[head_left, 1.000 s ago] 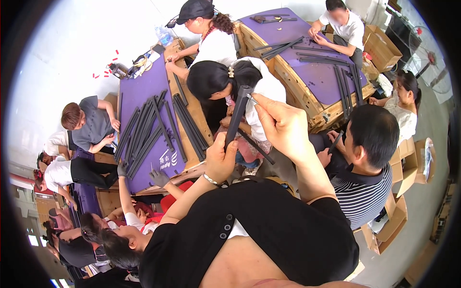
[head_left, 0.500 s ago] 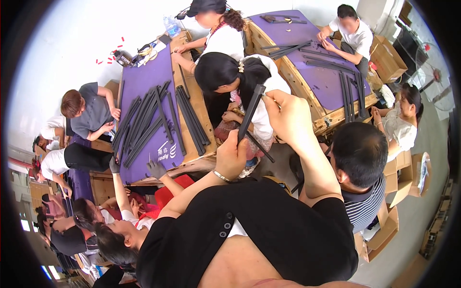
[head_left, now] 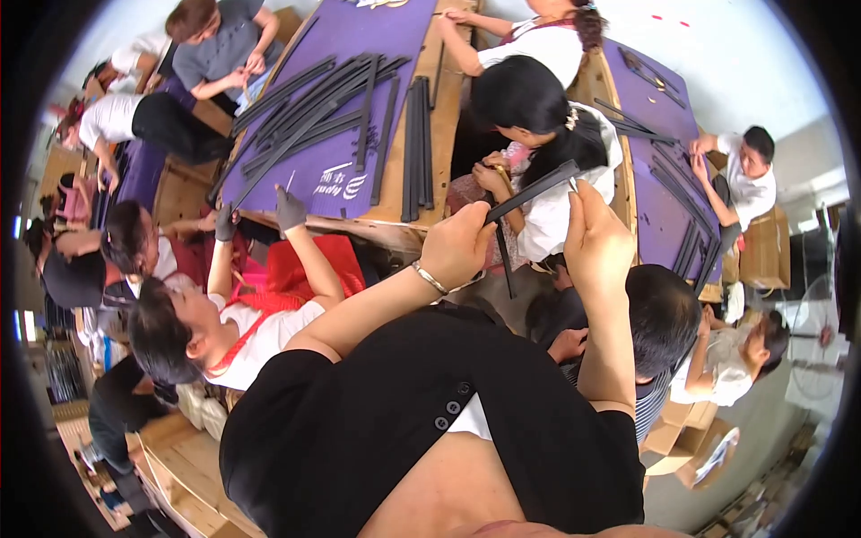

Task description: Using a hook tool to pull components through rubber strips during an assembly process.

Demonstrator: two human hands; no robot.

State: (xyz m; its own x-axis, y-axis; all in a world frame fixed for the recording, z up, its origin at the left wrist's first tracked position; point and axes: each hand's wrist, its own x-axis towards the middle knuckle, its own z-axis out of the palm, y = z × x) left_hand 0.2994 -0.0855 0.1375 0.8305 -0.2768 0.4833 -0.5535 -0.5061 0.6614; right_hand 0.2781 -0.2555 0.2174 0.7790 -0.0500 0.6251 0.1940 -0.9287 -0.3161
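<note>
Two hands: both on one black strip (head_left: 531, 191) – centre of frame
left hand (head_left: 459, 247): fingers closed round lower end
right hand (head_left: 594, 235): fingers pinching upper end

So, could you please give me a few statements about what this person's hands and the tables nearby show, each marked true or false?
1. Both hands grip one long flat black strip. True: the left hand holds its lower end, the right hand its upper end.
2. The left wrist is bare. False: it wears a thin silver bracelet.
3. Many more black strips lie on the purple table cover. True.
4. The person wears a white long-sleeved top. False: the top is a black short-sleeved garment with dark buttons.
5. A seated co-worker's grey-gloved hand reaches up to the table edge. True.
</note>
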